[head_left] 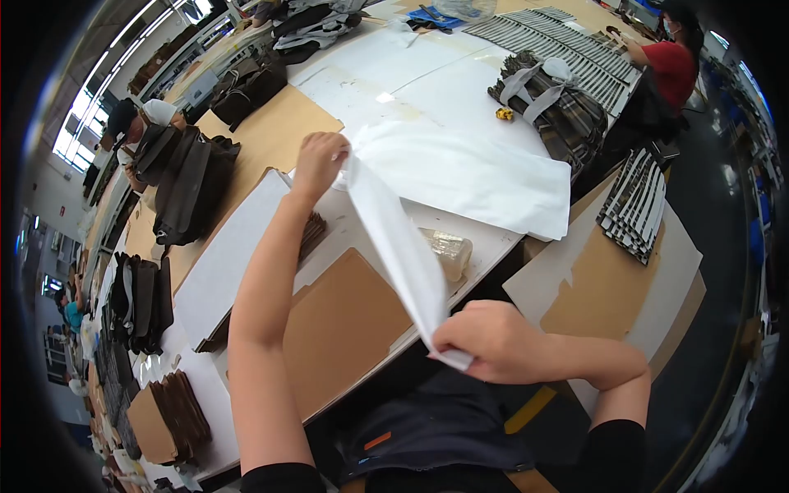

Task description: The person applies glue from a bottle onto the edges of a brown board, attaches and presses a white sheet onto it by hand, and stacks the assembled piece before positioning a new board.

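A long white strip [394,242] is stretched diagonally between my two hands. My left hand [320,164] is closed on its upper end, above the white table. My right hand [486,341] grips the lower end near the table's front edge, with a short tail of the strip sticking out below the fingers. Beyond the strip lies a wide white sheet [477,177], spread on the table. A clear plastic-wrapped roll [448,253] sits just right of the strip. Beneath my arms is a brown cardboard piece [337,329].
Dark plaid bundles [567,111] tied with pale cloth stand at the back right, near a small yellow object [504,114]. Striped strips lie on a board [608,279] at right. Brown card stacks [168,419] sit lower left. A person in red [670,70] works at the far right.
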Tool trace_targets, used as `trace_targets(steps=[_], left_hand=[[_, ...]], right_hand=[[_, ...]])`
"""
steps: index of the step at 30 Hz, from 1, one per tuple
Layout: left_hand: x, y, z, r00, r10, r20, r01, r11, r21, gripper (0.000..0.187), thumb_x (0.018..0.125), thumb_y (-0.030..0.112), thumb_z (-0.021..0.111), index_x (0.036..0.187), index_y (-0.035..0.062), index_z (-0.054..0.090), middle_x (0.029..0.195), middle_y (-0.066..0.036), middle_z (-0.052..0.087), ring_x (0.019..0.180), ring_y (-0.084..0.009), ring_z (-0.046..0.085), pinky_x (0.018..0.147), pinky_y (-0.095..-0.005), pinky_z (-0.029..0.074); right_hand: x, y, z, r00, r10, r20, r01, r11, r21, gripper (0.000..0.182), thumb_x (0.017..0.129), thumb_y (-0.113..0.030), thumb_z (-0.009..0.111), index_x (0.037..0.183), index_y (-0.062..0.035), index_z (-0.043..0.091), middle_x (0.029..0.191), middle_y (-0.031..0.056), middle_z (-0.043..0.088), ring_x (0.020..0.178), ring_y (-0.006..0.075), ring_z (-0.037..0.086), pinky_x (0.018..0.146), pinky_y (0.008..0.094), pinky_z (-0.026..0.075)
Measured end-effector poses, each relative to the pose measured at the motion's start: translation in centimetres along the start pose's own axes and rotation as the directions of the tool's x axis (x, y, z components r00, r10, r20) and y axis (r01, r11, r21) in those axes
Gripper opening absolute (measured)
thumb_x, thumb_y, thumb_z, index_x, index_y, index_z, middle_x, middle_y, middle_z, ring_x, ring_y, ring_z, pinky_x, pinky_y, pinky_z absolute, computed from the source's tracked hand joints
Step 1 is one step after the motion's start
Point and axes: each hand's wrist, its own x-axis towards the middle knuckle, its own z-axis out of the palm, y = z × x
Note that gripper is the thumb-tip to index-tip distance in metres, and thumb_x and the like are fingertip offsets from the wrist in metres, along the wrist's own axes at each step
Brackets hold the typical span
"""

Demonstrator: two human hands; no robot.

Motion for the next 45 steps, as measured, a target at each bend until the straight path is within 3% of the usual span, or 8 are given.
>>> trace_targets(steps=[7, 11, 13, 15, 18, 22, 29, 45], left_hand=[[-12.5, -2.2, -19.3, 0.958, -0.263, -0.112, 0.273, 0.959, 0.077, 0.017, 0.072, -0.006, 0.062, 0.087, 0.0008, 0.062, 0.091, -0.013, 0.065, 0.096, -0.0329, 0.061, 0.088, -0.0391, 0.046], [-25.3, 0.1, -30.3, 0.769, -0.630, 0.112, 0.629, 0.776, 0.049, 0.011, 0.080, 0.001, 0.069, 0.086, 0.0034, 0.061, 0.094, -0.005, 0.064, 0.097, -0.0205, 0.059, 0.092, -0.0322, 0.043], [-28.3, 2.9, -33.7, 0.573, -0.739, 0.354, 0.817, 0.485, -0.311, 0.011, 0.088, 0.009, 0.070, 0.087, 0.0047, 0.060, 0.096, -0.001, 0.062, 0.097, -0.0132, 0.056, 0.092, -0.0294, 0.042], [-30.1, 5.9, -35.0, 0.529, -0.767, 0.362, 0.806, 0.321, -0.497, 0.019, 0.094, 0.021, 0.068, 0.089, 0.0059, 0.059, 0.096, 0.000, 0.060, 0.098, -0.0104, 0.054, 0.091, -0.0265, 0.041], [-33.0, 8.1, -35.3, 0.438, -0.817, 0.374, 0.772, 0.128, -0.623, 0.025, 0.099, 0.030, 0.063, 0.107, 0.0068, 0.059, 0.093, 0.003, 0.061, 0.087, -0.0058, 0.056, 0.081, -0.0235, 0.044], [-34.3, 10.8, -34.5, 0.376, -0.907, 0.188, 0.775, 0.197, -0.600, 0.027, 0.099, 0.023, 0.063, 0.115, 0.0007, 0.060, 0.091, 0.000, 0.068, 0.084, -0.0046, 0.060, 0.080, -0.0206, 0.046], [-37.2, 11.5, -35.2, 0.337, -0.918, 0.209, 0.776, 0.145, -0.614, 0.029, 0.095, 0.016, 0.067, 0.114, -0.0061, 0.064, 0.100, -0.007, 0.072, 0.090, -0.0076, 0.064, 0.085, -0.0218, 0.048], [-39.6, 11.8, -37.5, 0.340, -0.940, -0.002, 0.734, 0.267, -0.625, 0.019, 0.097, 0.015, 0.067, 0.110, 0.0008, 0.067, 0.092, 0.000, 0.069, 0.082, -0.0029, 0.059, 0.074, -0.0180, 0.045]], right_hand=[[3.3, -3.0, 3.7, 0.916, -0.397, 0.052, 0.399, 0.916, -0.035, 0.024, 0.082, -0.010, 0.061, 0.105, -0.0019, 0.059, 0.079, 0.0061, 0.056, 0.072, 0.0194, 0.060, 0.068, 0.0301, 0.047], [4.3, -0.4, 0.9, 0.980, -0.066, -0.190, 0.063, 0.998, -0.023, 0.018, 0.081, -0.006, 0.076, 0.098, -0.0041, 0.071, 0.079, 0.0108, 0.064, 0.066, 0.0245, 0.061, 0.059, 0.0363, 0.049], [5.9, 0.3, -0.1, 0.889, 0.442, -0.115, -0.399, 0.875, 0.275, 0.011, 0.088, -0.009, 0.073, 0.094, -0.0014, 0.068, 0.079, 0.0021, 0.065, 0.069, 0.0039, 0.056, 0.060, 0.0231, 0.045], [7.5, 3.4, 0.8, 0.872, 0.471, -0.132, -0.340, 0.779, 0.527, 0.012, 0.092, -0.011, 0.070, 0.094, -0.0003, 0.064, 0.076, -0.0031, 0.062, 0.069, 0.0017, 0.053, 0.061, 0.0205, 0.043], [9.0, 4.6, 2.1, 0.840, 0.542, -0.031, -0.461, 0.743, 0.486, 0.014, 0.095, -0.013, 0.067, 0.097, 0.0001, 0.064, 0.080, 0.0007, 0.066, 0.070, 0.0030, 0.057, 0.063, 0.0201, 0.047], [9.7, 5.8, 4.1, 0.818, 0.565, 0.104, -0.526, 0.663, 0.533, 0.028, 0.093, -0.017, 0.069, 0.112, 0.0024, 0.065, 0.086, 0.0034, 0.070, 0.074, 0.0051, 0.061, 0.069, 0.0211, 0.049], [9.5, 8.1, 5.1, 0.777, 0.557, 0.294, -0.626, 0.632, 0.457, 0.030, 0.088, -0.012, 0.072, 0.111, 0.0064, 0.067, 0.095, 0.0054, 0.071, 0.085, 0.0092, 0.063, 0.079, 0.0241, 0.050], [10.6, 3.6, 5.7, 0.867, 0.476, 0.146, -0.477, 0.709, 0.520, 0.026, 0.093, -0.011, 0.068, 0.114, 0.0049, 0.065, 0.098, 0.0074, 0.071, 0.084, 0.0087, 0.064, 0.075, 0.0235, 0.051]])
